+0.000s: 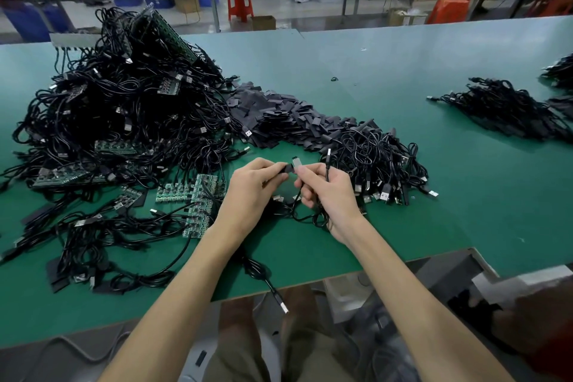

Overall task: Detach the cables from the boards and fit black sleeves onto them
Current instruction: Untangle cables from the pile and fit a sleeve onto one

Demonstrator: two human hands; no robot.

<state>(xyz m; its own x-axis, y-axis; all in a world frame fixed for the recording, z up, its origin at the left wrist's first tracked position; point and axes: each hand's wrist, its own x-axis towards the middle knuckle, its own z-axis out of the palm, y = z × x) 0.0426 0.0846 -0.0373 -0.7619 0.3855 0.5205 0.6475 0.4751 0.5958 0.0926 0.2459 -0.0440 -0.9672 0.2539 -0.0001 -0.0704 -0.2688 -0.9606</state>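
forearms nearest; left grip tight on black sleeve, just beside cable plug in tight right grip

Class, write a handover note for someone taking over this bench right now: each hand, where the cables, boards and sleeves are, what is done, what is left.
Left hand pinches a black sleeve; right hand holds a cable's plug facing it, not yet sleeved.
Sleeve pile behind the hands; boards left of them.
Seemingly done: loose cables heaped at right.
Left: large heap of cables, many on boards, far left.
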